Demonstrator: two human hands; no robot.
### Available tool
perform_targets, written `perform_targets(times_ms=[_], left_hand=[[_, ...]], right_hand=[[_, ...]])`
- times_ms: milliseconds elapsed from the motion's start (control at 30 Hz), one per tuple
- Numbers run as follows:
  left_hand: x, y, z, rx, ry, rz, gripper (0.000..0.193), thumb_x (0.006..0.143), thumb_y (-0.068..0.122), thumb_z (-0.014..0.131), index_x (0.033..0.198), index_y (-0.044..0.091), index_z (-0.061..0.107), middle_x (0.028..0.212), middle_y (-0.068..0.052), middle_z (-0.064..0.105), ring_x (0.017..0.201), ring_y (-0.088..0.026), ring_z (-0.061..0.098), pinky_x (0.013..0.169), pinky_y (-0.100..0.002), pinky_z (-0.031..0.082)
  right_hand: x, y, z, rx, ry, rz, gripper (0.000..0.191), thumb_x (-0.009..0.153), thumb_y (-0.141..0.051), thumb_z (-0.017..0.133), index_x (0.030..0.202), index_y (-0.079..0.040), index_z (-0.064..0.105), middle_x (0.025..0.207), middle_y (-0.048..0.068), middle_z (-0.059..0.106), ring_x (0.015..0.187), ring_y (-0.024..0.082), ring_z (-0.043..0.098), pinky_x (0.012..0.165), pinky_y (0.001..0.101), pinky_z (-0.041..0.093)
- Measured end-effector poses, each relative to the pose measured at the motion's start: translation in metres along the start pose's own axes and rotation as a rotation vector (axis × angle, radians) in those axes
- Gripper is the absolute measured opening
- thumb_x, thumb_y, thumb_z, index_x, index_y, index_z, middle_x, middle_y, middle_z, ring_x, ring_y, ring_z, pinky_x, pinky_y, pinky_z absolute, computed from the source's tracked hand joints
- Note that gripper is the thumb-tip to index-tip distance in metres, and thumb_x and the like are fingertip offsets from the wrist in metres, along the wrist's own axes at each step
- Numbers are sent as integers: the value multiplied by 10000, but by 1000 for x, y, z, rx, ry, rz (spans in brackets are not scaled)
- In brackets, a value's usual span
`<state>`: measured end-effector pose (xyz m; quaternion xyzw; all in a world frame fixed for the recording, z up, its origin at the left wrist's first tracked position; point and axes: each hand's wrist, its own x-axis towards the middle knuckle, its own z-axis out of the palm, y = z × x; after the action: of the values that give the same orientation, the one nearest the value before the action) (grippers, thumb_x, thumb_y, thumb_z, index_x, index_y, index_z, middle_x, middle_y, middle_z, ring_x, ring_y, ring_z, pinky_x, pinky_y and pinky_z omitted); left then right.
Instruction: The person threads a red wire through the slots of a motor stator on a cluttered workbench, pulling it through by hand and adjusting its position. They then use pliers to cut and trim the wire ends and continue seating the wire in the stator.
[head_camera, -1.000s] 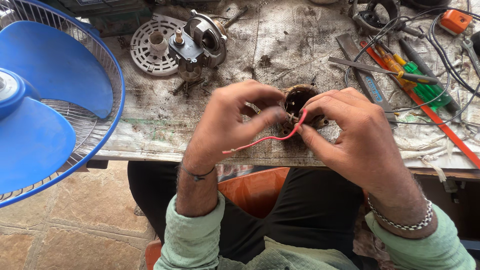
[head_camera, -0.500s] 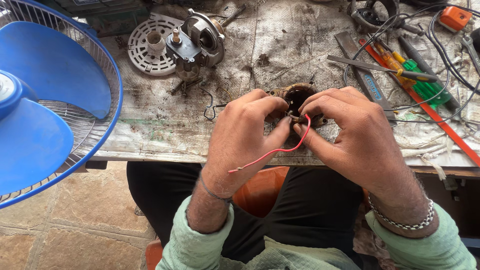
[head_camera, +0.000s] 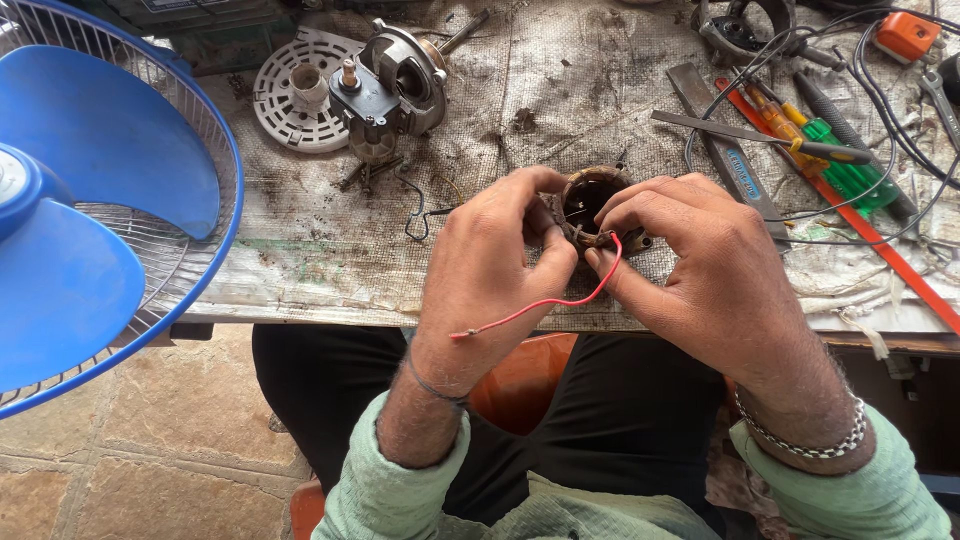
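Observation:
A round brown motor stator (head_camera: 590, 200) with copper windings rests at the near part of the workbench (head_camera: 330, 270). My left hand (head_camera: 495, 265) grips its left side with thumb and fingers. My right hand (head_camera: 690, 260) holds its right side, fingertips at the rim. A red wire (head_camera: 540, 300) comes off the stator between my thumbs and curves down across my left hand, its bare end free.
A blue fan blade in a wire guard (head_camera: 90, 210) stands at the left. A grey motor housing (head_camera: 395, 85) and a white round plate (head_camera: 295, 90) lie at the back. Screwdrivers, files (head_camera: 740, 130) and black cables (head_camera: 880, 90) crowd the right side.
Both hands have stayed on the stator. The red wire's loose end has swung down and left across my left hand, and my left fingers have shifted on the rim.

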<state>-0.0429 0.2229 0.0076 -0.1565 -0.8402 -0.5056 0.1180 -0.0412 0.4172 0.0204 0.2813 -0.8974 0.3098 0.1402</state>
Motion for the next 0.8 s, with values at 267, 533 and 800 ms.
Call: perform_targets(times_ms=[267,533,800], left_hand=[[2,-3,-17,-32,-108,-47,215,827,73,698,1031,32,753,828,-65,723,702,-137,712,608,-284,572],[1,-12,-34,10,-253,18,175,795,82,729,958,26,758,834,-82,718,718,-157,719,629,-291,582],[7,-37,-49,-181,-440,34,325,849,217,821,1099,28,734,974,-80,773,870,-146,768,708,-292,660]], right_hand=[[0,3,1,14,-6,14,200,802,-111,813,954,-21,718,1035,113,743,986,265,699,854,389,538],[1,1,2,-16,5,6,186,811,-111,805,956,-26,725,1047,107,748,994,258,691,876,393,519],[0,-6,4,-52,39,-1,185,826,-114,832,959,-44,724,1047,90,737,1018,265,673,880,398,518]])
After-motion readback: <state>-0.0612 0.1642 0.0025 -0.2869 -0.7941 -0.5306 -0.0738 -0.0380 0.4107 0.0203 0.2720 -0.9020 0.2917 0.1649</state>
